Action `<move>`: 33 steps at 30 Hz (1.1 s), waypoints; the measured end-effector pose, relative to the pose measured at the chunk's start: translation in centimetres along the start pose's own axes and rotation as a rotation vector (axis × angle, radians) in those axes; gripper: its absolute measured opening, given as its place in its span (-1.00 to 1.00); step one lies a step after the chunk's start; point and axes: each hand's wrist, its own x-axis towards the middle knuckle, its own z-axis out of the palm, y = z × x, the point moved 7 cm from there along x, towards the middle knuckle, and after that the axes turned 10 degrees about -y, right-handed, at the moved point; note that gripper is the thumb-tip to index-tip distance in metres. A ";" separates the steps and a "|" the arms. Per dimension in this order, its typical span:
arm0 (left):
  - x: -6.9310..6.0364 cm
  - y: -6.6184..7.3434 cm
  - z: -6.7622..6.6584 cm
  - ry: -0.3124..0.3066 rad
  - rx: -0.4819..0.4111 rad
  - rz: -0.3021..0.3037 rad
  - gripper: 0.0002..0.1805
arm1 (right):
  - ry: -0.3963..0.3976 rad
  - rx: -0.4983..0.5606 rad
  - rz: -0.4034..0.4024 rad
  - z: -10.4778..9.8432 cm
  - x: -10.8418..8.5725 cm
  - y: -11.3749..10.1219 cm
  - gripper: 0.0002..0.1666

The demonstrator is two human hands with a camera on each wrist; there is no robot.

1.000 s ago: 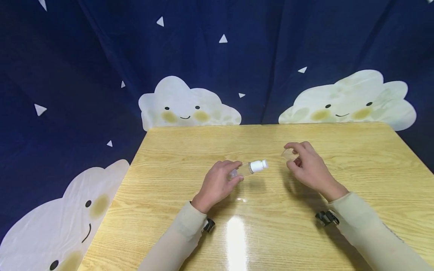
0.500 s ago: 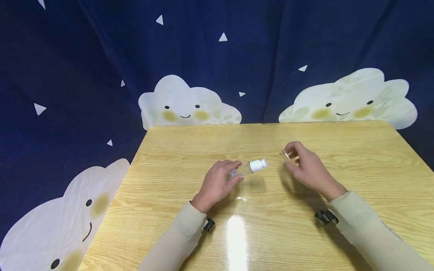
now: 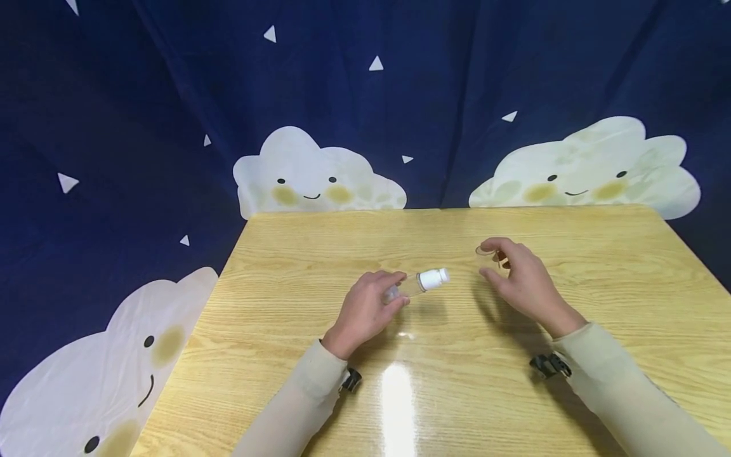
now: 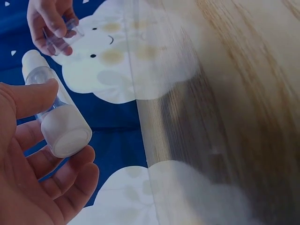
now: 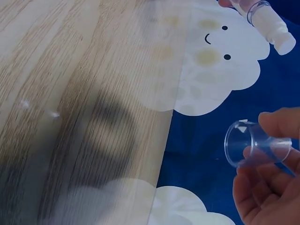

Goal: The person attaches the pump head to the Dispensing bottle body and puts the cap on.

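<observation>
Evidently tilted well over above the tabletop, a bottle sits in the left hand, thumb and fingers curled about its base end, its white top pointing between 2 and 3 o'clock in the head view. Out along much the same line, apart from that tip, a clear cap is pinched between the thumb and part-curled fingers of the right hand. The white top is the bottle's nearer end to the right hand. Seen from the right wrist, the long axes look out of line: the cap's far rim faces 9 o'clock, the white top aims between 4 and 5. Which end of the cap is hollow cannot be told.
</observation>
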 end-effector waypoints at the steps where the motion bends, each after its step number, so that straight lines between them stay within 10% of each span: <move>1: 0.0 0.0 0.0 0.000 0.002 -0.004 -0.57 | -0.001 0.008 -0.005 0.1 0.0 0.0 -0.56; 33: -0.4 -0.6 0.4 -0.012 0.020 -0.015 -0.58 | 0.013 0.031 -0.065 0.1 -0.4 -0.1 -0.56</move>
